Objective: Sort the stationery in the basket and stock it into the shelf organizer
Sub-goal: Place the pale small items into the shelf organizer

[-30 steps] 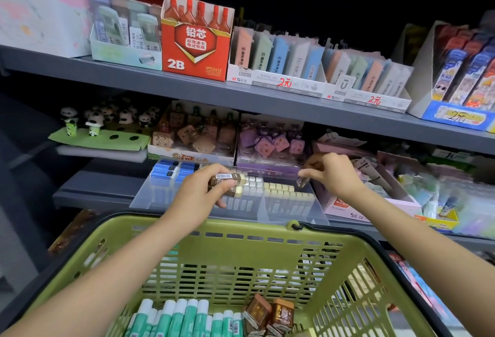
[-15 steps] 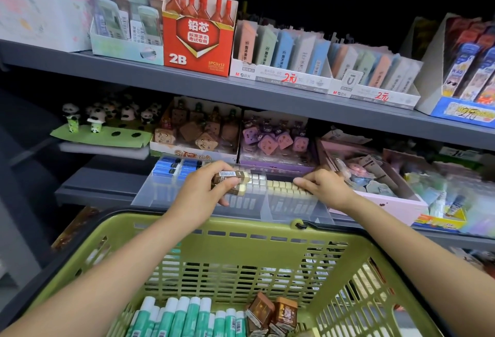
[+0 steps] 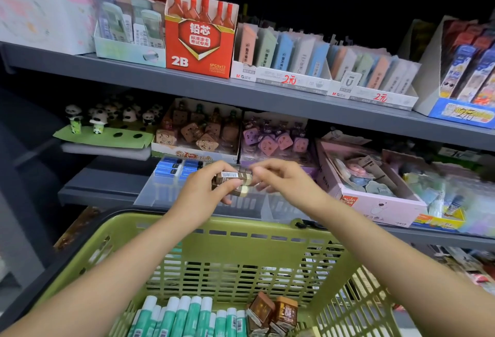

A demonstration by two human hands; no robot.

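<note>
A shop aisle with grey metal shelves [image 3: 267,95] fills the view, and nearest the camera sits a green plastic basket [image 3: 235,225]. In its bottom lie green-and-white glue sticks [image 3: 184,315] in a row, with small brown boxes [image 3: 273,312] heaped beside them. Above the basket's far rim, the left hand [image 3: 199,193] grips a bundle of small brown boxes with cream ends [image 3: 235,179], a barcode label facing up. The right hand [image 3: 281,177] pinches the bundle's right end. Just behind the hands, partly hidden by them, stands the clear shelf organizer [image 3: 160,192] holding blue items [image 3: 176,166]. Further back are brown and purple figure packs [image 3: 235,135], then a red 2B lead box [image 3: 201,39] on the upper shelf.
</note>
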